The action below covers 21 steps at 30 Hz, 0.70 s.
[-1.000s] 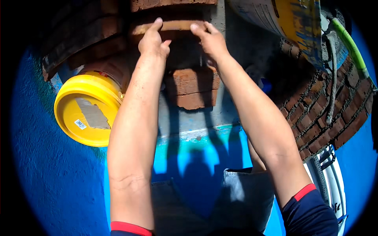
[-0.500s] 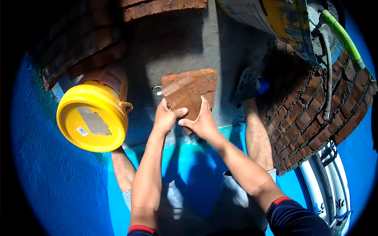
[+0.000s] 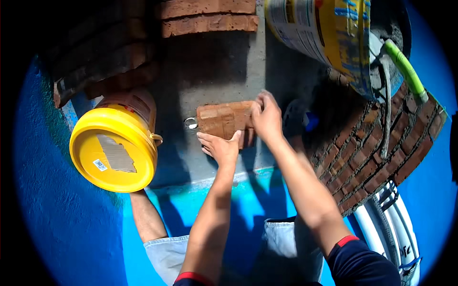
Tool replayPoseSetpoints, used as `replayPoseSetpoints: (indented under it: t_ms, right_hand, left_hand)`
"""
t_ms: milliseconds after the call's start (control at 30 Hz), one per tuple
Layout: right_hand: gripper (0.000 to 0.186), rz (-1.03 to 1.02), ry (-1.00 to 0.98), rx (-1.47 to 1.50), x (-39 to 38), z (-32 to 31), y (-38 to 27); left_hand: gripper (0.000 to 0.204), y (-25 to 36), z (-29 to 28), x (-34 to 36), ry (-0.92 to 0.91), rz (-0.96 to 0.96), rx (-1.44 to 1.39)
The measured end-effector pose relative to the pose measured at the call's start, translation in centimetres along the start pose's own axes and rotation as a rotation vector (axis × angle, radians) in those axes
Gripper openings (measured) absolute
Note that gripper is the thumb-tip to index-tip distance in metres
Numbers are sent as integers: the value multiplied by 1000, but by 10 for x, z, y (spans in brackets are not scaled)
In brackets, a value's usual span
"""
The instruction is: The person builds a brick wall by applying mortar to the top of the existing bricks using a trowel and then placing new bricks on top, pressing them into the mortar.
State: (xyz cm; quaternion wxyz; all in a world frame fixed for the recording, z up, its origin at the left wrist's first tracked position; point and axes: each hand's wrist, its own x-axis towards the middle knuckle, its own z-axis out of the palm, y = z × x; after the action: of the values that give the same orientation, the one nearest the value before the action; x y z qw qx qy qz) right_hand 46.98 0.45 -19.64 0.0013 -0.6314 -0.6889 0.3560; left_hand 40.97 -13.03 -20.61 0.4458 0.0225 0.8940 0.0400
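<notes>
A reddish-brown brick [image 3: 219, 116] lies flat on grey concrete below my face, seemingly over another brick piece whose edge shows at the lower right. My left hand [image 3: 220, 145] grips its lower left part, thumb on the face and fingers at the edge. At the brick's right end, my right hand [image 3: 268, 117] is closed with curled, slightly blurred fingertips; I cannot make out what is in them. Just left of the brick is a small pale ring-like object [image 3: 191, 123].
Stacked bricks [image 3: 210, 24] rise ahead and upper left. A yellow-lidded bucket [image 3: 105, 157] is left, beside my leg. A mortar-smeared bucket [image 3: 324, 33] with a green-handled tool [image 3: 405, 66] is upper right, above mortared brickwork [image 3: 362, 152]. White bundled lengths [image 3: 391, 229] lie lower right.
A second ago both hands held a brick up by the stack; it came down onto the lower brick. Since then my left hand has shifted right and my right hand has moved up to the right end.
</notes>
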Motion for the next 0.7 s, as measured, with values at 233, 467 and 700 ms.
replayPoseSetpoints:
  t_ms: [233,467,700]
  right_hand:
    - [87,-306,-42,198,179,-7,-85]
    - [52,-493,203,-290,155,15,-78]
    - [25,-912,143,-419,165,24,-94]
  left_hand:
    - [109,10,12,2,213,-22,19]
    - [108,-11,8,9,255,49,68]
    - [122,-18,-7,7,63,201,-99]
